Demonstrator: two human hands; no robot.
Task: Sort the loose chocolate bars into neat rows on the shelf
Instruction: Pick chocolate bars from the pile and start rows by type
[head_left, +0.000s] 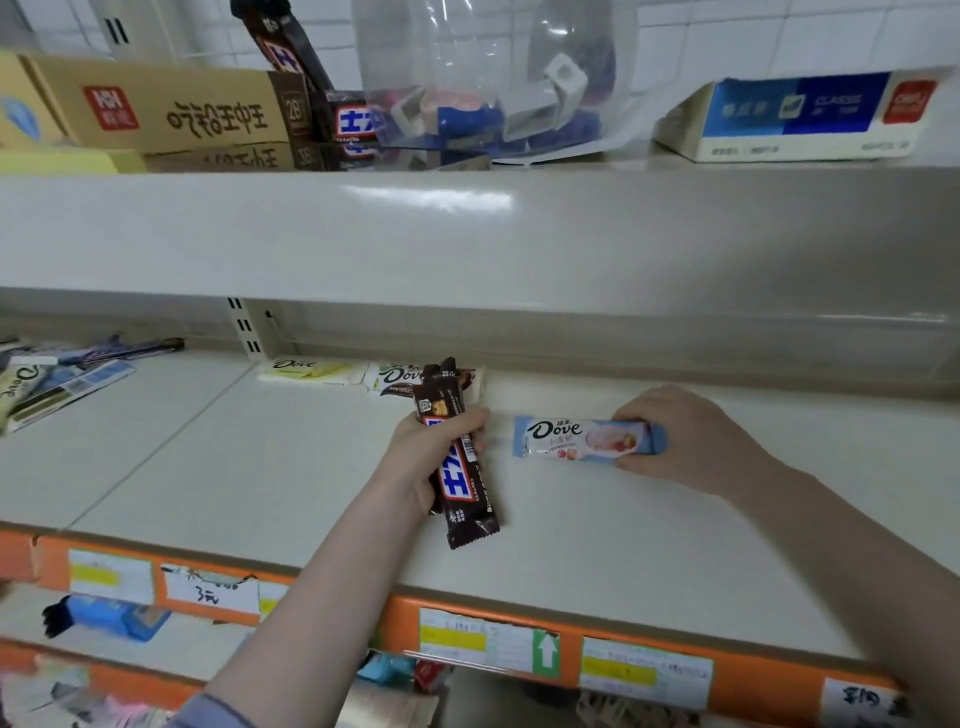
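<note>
My left hand grips a bunch of dark brown chocolate bars with blue and white lettering, held upright over the middle of the cream shelf. To its right, a light blue and pink Dove bar lies flat on the shelf, and my right hand holds its right end. Against the back of the shelf lie a pale yellow Dove bar and a white Dove bar, end to end. The brown bars partly hide a further bar behind them.
Several loose bars lie in a heap at the far left of the shelf. The upper shelf carries brown cartons, a clear plastic bag and a blue box. An orange price rail edges the front; lower shelves hold more packets.
</note>
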